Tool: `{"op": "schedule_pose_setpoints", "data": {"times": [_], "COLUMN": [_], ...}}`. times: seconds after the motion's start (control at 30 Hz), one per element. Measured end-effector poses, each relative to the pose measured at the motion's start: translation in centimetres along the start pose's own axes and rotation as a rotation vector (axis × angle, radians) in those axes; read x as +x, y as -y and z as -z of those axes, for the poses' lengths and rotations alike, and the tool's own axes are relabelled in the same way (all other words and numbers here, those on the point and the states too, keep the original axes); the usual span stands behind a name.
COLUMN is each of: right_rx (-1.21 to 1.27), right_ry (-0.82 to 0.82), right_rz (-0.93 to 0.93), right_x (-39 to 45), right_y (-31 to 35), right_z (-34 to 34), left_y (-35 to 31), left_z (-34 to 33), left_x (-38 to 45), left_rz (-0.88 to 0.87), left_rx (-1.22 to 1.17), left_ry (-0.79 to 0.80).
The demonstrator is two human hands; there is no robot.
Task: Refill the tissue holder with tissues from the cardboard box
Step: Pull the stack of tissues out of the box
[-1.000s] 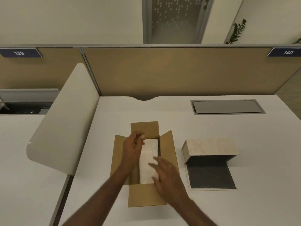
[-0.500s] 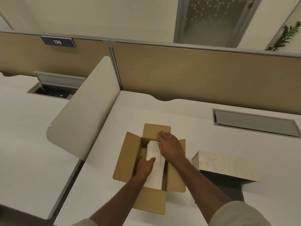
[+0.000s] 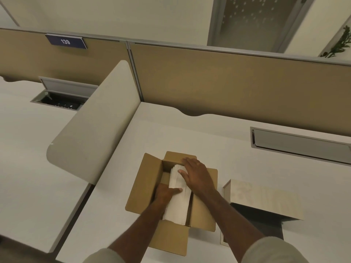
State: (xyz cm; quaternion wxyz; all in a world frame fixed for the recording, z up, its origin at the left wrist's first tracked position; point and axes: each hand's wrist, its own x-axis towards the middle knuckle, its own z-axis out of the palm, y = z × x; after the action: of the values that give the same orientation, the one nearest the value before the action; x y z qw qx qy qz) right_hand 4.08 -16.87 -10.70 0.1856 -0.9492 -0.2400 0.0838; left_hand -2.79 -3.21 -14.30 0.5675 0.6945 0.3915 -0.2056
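An open cardboard box (image 3: 146, 185) with its flaps spread sits on the white desk in front of me. A white stack of tissues (image 3: 178, 204) stands inside it. My left hand (image 3: 164, 194) grips the stack's left side from within the box, thumb across its top. My right hand (image 3: 195, 175) lies over the stack's far end, fingers curled on its far edge. To the right stands the tissue holder (image 3: 262, 200), a pale wood-grain cover tipped open above its dark base (image 3: 266, 224).
A rounded cream divider panel (image 3: 91, 133) rises just left of the box. Tan partition walls (image 3: 228, 86) close off the back. A grey cable hatch (image 3: 302, 143) is set into the desk at far right. A neighbouring desk (image 3: 28, 168) lies left.
My hands have swapped from hovering over the box to gripping the tissue stack: left hand at its near left side, right hand at its far end. The view has shifted leftward.
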Motion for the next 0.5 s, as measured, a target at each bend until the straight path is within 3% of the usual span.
{"op": "schedule_pose_setpoints", "data": {"times": [0.17, 0.5], "right_rx": [0.035, 0.150], "right_ry": [-0.043, -0.046], "right_rz": [-0.003, -0.061], "right_x": [-0.18, 0.20], "right_y": [-0.19, -0.76], "right_z": [-0.27, 0.12], "left_y": [0.12, 0.47], "left_z": [0.15, 0.14], "left_x": [-0.05, -0.90], "left_rz": [0.001, -0.175], "left_rx": [-0.063, -0.028], "left_ry": [0.039, -0.002]}}
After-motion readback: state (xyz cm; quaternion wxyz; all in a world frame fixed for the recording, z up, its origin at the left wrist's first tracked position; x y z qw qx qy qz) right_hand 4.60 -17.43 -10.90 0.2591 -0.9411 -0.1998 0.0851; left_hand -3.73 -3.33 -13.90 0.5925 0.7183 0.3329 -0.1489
